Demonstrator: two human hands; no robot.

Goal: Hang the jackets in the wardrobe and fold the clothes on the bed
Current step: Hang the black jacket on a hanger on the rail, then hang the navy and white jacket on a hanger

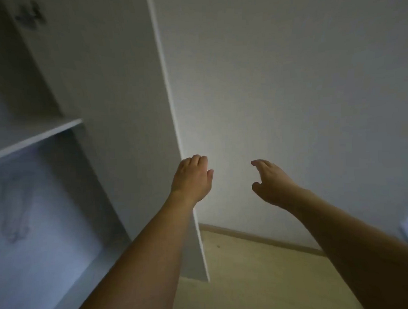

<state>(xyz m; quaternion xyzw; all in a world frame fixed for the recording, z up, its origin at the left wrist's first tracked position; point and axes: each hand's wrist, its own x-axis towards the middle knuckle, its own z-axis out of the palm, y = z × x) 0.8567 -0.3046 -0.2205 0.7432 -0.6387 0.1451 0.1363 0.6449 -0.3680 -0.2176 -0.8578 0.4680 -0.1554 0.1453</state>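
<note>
No jacket or clothing shows here, so how much is hung or folded I cannot tell. The wardrobe (92, 89) stands open, its shelf (36, 137) bare at the visible edge. The left hand (191, 178) curls its fingers at the wardrobe door's (173, 109) edge; the right hand (272, 183) hangs loose beside it, holding nothing.

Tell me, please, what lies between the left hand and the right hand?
In the head view, no object lies between the left hand and the right hand; only the bare white wall shows behind the gap.
</note>
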